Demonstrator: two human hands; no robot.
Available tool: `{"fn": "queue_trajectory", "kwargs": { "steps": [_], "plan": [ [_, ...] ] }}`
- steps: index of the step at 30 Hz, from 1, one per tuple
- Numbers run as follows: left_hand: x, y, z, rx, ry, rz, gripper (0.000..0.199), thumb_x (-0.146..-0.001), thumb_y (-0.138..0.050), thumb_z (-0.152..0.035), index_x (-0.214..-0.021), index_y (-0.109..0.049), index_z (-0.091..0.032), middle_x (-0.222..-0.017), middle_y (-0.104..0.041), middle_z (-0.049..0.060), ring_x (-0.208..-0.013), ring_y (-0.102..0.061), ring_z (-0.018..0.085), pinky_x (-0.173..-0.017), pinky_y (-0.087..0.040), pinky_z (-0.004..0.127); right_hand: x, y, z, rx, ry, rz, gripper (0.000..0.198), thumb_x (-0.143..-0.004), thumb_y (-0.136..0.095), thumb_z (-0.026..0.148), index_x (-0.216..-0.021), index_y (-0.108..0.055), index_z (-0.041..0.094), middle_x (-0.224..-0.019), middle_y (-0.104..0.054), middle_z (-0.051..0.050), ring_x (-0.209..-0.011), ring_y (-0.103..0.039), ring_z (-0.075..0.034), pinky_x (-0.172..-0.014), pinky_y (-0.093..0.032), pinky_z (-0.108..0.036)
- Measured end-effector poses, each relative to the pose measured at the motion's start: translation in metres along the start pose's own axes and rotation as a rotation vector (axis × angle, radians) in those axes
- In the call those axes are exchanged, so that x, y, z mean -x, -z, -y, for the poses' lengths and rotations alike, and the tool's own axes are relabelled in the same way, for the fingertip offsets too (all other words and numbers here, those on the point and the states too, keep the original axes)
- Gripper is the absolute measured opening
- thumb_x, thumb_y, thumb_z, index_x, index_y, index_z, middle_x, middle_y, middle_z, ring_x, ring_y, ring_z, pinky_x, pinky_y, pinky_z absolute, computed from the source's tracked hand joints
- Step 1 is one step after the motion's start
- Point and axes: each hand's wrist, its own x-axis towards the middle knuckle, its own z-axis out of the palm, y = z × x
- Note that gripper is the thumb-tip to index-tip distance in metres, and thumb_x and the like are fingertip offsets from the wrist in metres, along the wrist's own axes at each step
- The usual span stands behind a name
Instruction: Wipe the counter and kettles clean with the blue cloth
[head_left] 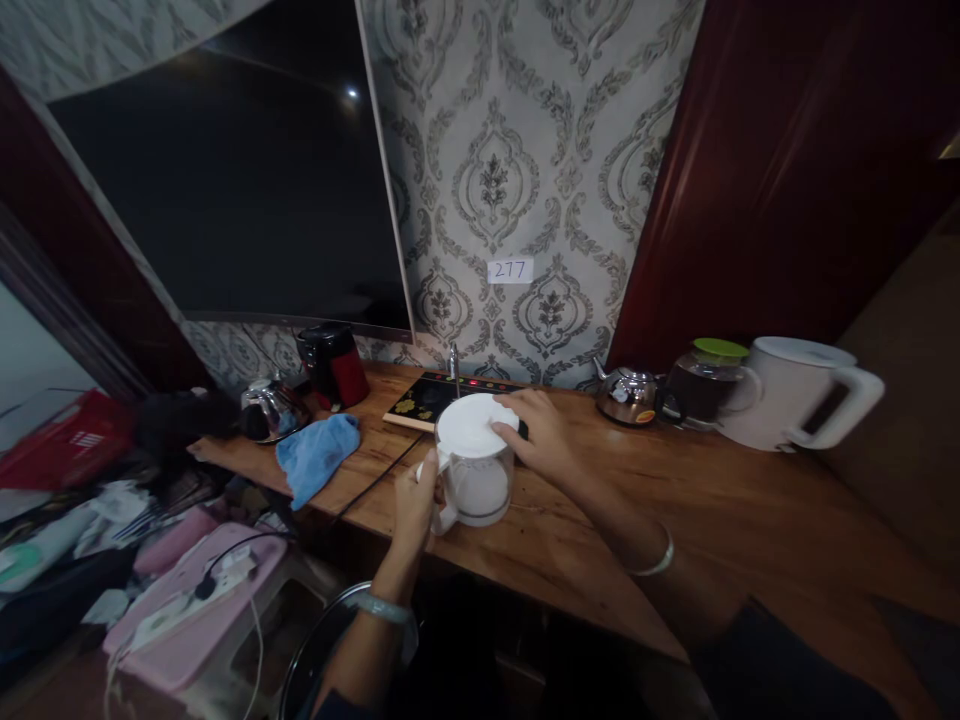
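A clear pitcher (480, 490) with a white lid (469, 422) and a pale handle is in front of me at the front of the wooden table. My left hand (415, 500) is wrapped round the handle on its left side. On the lid lies my right hand (536, 430), its fingers bent over the top and right edge. Whether the lid is fully seated I cannot tell. Behind the pitcher, partly hidden by it, sits a black electric tea stove (420, 400) with a metal spout (454, 362) and red lights.
On the right stand a small metal kettle (628, 395), a glass pot with a green lid (705, 385) and a large white jug (787, 390). Leftward are a blue cloth (319, 455), a steel kettle (270, 408) and a red-black kettle (337, 368). A pink stool (187, 660) bears a power strip.
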Motion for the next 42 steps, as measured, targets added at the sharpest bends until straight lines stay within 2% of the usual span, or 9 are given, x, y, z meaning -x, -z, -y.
{"fn": "queue_trajectory", "kwargs": {
  "steps": [7,14,21,24,28,31,36,38,42],
  "plan": [
    [0.002,0.001,0.002,-0.005,-0.013,0.03,0.057,-0.078,-0.058,-0.071,-0.052,-0.044,-0.022,-0.045,-0.04,-0.005,-0.042,-0.037,0.01,-0.044,-0.028,0.024,-0.031,-0.02,0.028,0.389,-0.113,0.293,0.033,-0.091,-0.063,0.038,-0.11,-0.071,0.012,-0.114,-0.066,-0.017,-0.109,-0.058,-0.031,-0.094,-0.044,-0.042],
    [0.002,-0.002,0.006,-0.062,-0.078,-0.017,0.057,-0.081,-0.054,-0.069,-0.05,-0.042,-0.022,-0.044,-0.039,-0.004,-0.044,-0.035,0.011,-0.045,-0.027,0.025,-0.03,-0.027,0.032,0.415,-0.152,0.285,0.028,-0.092,-0.059,0.032,-0.108,-0.068,0.01,-0.112,-0.066,-0.018,-0.104,-0.061,-0.029,-0.089,-0.046,-0.038],
    [0.004,-0.003,0.001,-0.045,-0.079,-0.032,0.056,-0.079,-0.057,-0.068,-0.048,-0.043,-0.023,-0.042,-0.039,-0.004,-0.043,-0.035,0.011,-0.044,-0.026,0.026,-0.028,-0.019,0.032,0.347,-0.079,0.098,0.02,-0.091,-0.057,0.03,-0.099,-0.067,0.014,-0.109,-0.064,-0.017,-0.104,-0.058,-0.03,-0.093,-0.044,-0.041],
    [0.004,-0.002,-0.001,-0.057,-0.09,-0.026,0.058,-0.079,-0.057,-0.067,-0.045,-0.042,-0.023,-0.04,-0.041,-0.003,-0.042,-0.038,0.012,-0.046,-0.029,0.026,-0.028,-0.005,0.016,0.136,-0.176,-0.112,0.022,-0.086,-0.062,0.038,-0.087,-0.067,0.017,-0.094,-0.065,-0.01,-0.089,-0.06,-0.024,-0.083,-0.047,-0.036],
    [0.002,-0.001,-0.001,-0.062,-0.068,-0.013,0.058,-0.079,-0.057,-0.069,-0.045,-0.041,-0.024,-0.04,-0.039,-0.003,-0.042,-0.037,0.012,-0.045,-0.03,0.026,-0.011,0.017,-0.003,-0.479,-0.402,-0.318,0.038,-0.078,-0.064,0.056,-0.08,-0.067,0.019,-0.075,-0.066,-0.002,-0.072,-0.059,-0.019,-0.07,-0.05,-0.032],
    [0.002,0.003,-0.003,-0.064,-0.108,-0.021,0.051,-0.078,-0.059,-0.067,-0.056,-0.052,-0.022,-0.051,-0.049,-0.002,-0.051,-0.046,0.015,-0.05,-0.036,0.026,0.017,0.031,0.001,-0.925,-0.482,-0.311,0.045,-0.075,-0.067,0.062,-0.092,-0.068,0.021,-0.09,-0.073,-0.005,-0.085,-0.066,-0.023,-0.071,-0.055,-0.035],
    [0.02,0.01,-0.024,-0.169,-0.474,-0.275,0.032,-0.075,-0.071,-0.049,-0.087,-0.065,-0.02,-0.088,-0.062,0.004,-0.084,-0.057,0.02,-0.078,-0.045,0.03,0.07,0.035,0.019,-1.346,-0.596,-0.231,0.037,-0.076,-0.07,0.06,-0.1,-0.07,0.031,-0.118,-0.073,0.0,-0.108,-0.067,-0.025,-0.087,-0.06,-0.042],
    [0.035,0.008,-0.035,-0.152,-0.453,-0.139,0.028,-0.076,-0.072,-0.046,-0.084,-0.066,-0.02,-0.084,-0.062,0.003,-0.08,-0.057,0.019,-0.076,-0.046,0.03,0.085,0.031,0.022,-1.42,-0.673,-0.222,0.035,-0.075,-0.072,0.06,-0.096,-0.071,0.032,-0.115,-0.074,0.001,-0.108,-0.068,-0.025,-0.091,-0.06,-0.043],
    [0.063,-0.005,-0.047,-0.036,-0.13,0.246,0.035,-0.073,-0.076,-0.051,-0.083,-0.07,-0.018,-0.07,-0.063,0.002,-0.064,-0.058,0.017,-0.062,-0.046,0.028,0.105,0.021,0.025,-1.467,-0.753,-0.233,0.038,-0.073,-0.074,0.059,-0.099,-0.072,0.031,-0.118,-0.074,0.001,-0.114,-0.066,-0.025,-0.1,-0.056,-0.043]
  ]
}}
